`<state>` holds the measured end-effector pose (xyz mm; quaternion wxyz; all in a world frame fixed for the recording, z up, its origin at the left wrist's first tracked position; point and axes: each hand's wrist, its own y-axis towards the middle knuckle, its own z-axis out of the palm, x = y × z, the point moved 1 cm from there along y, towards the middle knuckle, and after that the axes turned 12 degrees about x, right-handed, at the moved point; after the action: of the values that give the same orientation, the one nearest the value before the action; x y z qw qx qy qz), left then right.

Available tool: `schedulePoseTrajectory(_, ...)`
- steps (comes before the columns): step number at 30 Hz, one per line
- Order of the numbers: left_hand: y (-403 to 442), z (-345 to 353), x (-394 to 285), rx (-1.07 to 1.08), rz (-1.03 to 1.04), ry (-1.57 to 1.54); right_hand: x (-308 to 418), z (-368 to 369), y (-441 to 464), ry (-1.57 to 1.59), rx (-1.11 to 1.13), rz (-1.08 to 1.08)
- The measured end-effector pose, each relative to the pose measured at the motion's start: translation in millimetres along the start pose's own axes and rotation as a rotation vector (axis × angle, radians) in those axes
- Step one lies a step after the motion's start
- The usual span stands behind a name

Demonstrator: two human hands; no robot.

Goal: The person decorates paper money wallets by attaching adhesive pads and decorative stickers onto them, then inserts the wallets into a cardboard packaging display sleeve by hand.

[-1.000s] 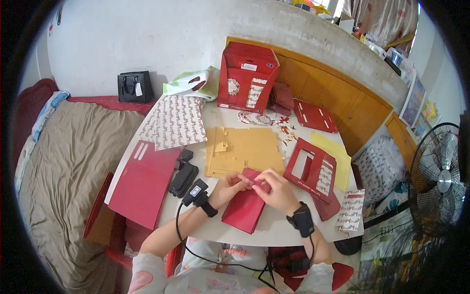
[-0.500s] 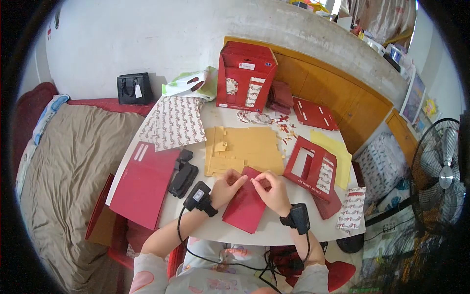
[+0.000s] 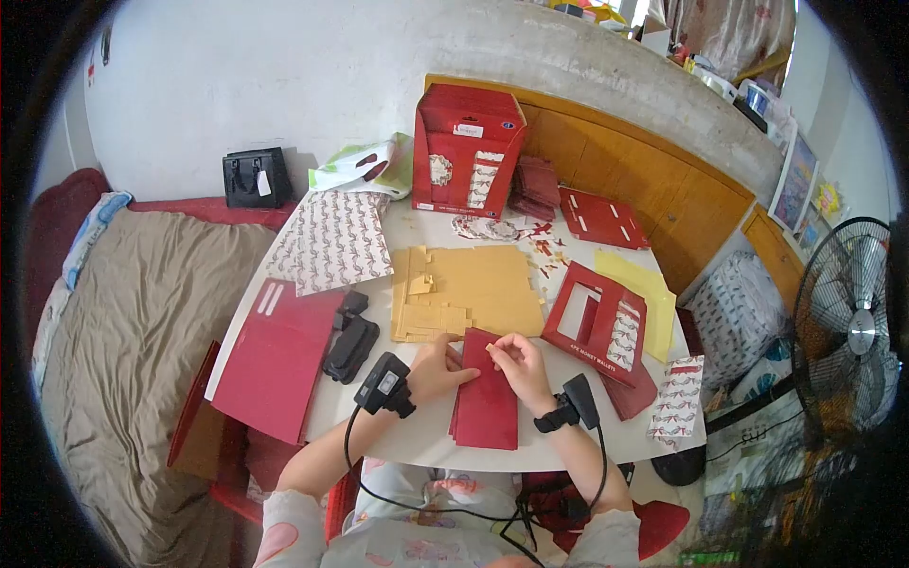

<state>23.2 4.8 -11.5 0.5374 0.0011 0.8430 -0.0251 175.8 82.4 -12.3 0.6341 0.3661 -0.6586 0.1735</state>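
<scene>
Red paper wallets (image 3: 488, 412), layered in a slim stack with their edges slightly offset, lie upright to the wearer at the middle of the worktop's (image 3: 407, 454) near edge. The left hand (image 3: 437, 372) is at the stack's left side, its thumb laid over the top sheet and apart from the index finger; whether the fingers clamp the edge cannot be told. The right hand (image 3: 519, 367) is over the upper part of the stack, thumb and index fingertips brought together; anything pinched between them is too small to make out.

Just beyond the stack are tan adhesive-like sheets (image 3: 492, 284), their left part ragged and broken into pieces, which suggests they are partly used. Some work looks finished: at the worktop's far edge a red display box (image 3: 469, 156) is filled with packs, and small scraps (image 3: 546, 251) lie near it. Toward the right edge, a windowed red sleeve (image 3: 597, 327) shows patterned wallets in one opening. Work seems left, too: the stack under the hands is outside any sleeve, and a large red sheet (image 3: 275, 364) at the left edge and patterned sheets (image 3: 341, 241) beyond it lie loose. How many remain cannot be counted.
</scene>
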Motion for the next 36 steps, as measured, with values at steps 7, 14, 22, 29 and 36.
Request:
schedulePoseTrajectory(7, 5, 5, 2, 0.181, 0.094, -0.404, 15, 3, -4, 0.187, -0.127, -0.033)
schedulePoseTrajectory(14, -3, 0, -26, 0.012, 0.379, -0.711, 63, -2, -12, -0.421, -0.246, -0.549)
schedulePoseTrajectory(22, -9, 11, -24, -0.035, 0.565, -0.231, 60, 15, -18, -0.247, -0.187, -0.659)
schedulePoseTrajectory(29, -21, 13, -38, -0.101, 0.388, -0.177, 47, 14, -23, -0.241, -0.116, -0.519)
schedulePoseTrajectory(36, -17, 5, -34, -0.038, 0.557, -0.268, 61, 10, -22, 0.032, -0.049, -0.376)
